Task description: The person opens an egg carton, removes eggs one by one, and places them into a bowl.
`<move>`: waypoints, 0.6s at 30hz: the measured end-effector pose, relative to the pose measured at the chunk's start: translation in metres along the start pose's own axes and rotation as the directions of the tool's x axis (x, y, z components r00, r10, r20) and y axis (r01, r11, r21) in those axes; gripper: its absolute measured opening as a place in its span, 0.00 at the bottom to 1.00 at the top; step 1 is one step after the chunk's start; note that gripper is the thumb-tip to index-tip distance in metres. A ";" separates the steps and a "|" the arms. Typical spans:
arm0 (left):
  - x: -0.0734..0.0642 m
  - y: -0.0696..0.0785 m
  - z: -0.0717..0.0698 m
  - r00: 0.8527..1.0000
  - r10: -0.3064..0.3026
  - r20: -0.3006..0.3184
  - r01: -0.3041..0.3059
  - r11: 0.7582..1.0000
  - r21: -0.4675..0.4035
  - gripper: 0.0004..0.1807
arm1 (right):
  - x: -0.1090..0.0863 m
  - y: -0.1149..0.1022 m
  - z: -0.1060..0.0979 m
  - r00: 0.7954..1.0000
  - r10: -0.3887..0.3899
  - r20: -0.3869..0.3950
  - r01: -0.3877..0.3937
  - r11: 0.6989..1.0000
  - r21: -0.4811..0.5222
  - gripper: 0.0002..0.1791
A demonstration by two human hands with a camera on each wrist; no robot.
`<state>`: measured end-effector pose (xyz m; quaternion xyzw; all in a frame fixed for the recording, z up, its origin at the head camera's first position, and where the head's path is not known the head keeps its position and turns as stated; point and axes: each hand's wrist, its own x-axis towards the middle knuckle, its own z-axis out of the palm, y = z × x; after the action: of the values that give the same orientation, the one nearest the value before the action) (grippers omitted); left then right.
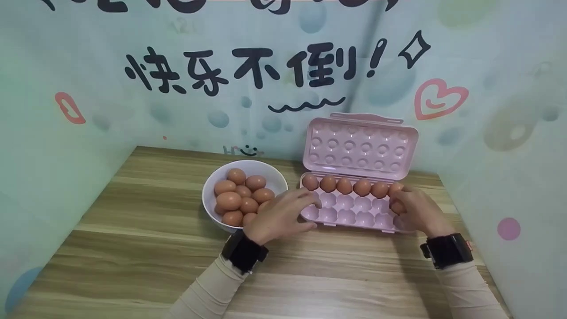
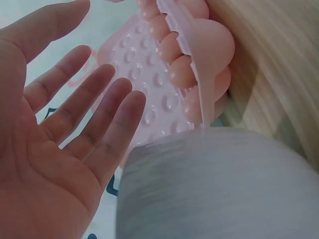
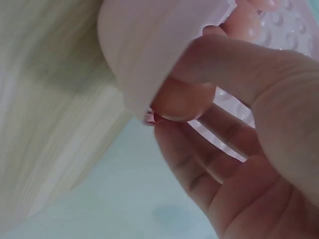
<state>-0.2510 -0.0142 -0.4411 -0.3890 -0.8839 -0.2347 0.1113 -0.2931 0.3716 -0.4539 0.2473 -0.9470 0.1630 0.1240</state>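
My right hand (image 1: 418,210) pinches a brown egg (image 3: 183,102) between thumb and fingers, at the right end of the middle row of a pink egg carton (image 1: 345,225). In the right wrist view the egg sits low inside the carton's wall. Several brown eggs (image 1: 344,185) fill the carton's back row, and the lid (image 1: 361,150) stands raised behind. My left hand (image 1: 283,215) hovers between the bowl and the carton, fingers loosely bent, the fingertips over the carton's left end. Its palm shows bare in the left wrist view.
Left of the carton stands a white bowl (image 1: 209,195) piled with several brown eggs (image 1: 229,200); my left hand covers its right front part. Both rest on a wood-grain table (image 1: 133,248). A printed cloth wall (image 1: 177,119) rises right behind the lid.
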 end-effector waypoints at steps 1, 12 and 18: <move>0.000 0.000 0.001 1.000 0.004 0.001 -0.004 1.000 -0.001 0.20 | 0.000 0.001 0.000 0.999 -0.028 -0.016 0.027 0.999 -0.041 0.23; 0.003 -0.001 0.001 0.999 -0.029 -0.043 0.027 0.999 -0.044 0.18 | -0.002 -0.020 -0.017 0.984 -0.058 -0.169 0.050 0.998 -0.049 0.18; 0.007 -0.001 -0.004 0.994 -0.065 -0.088 0.059 0.996 -0.071 0.19 | 0.009 -0.066 -0.026 0.968 -0.086 -0.235 0.091 0.996 0.011 0.20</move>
<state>-0.2562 -0.0125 -0.4351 -0.3539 -0.8811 -0.2852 0.1303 -0.2633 0.3233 -0.4106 0.2697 -0.9120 0.1954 0.2395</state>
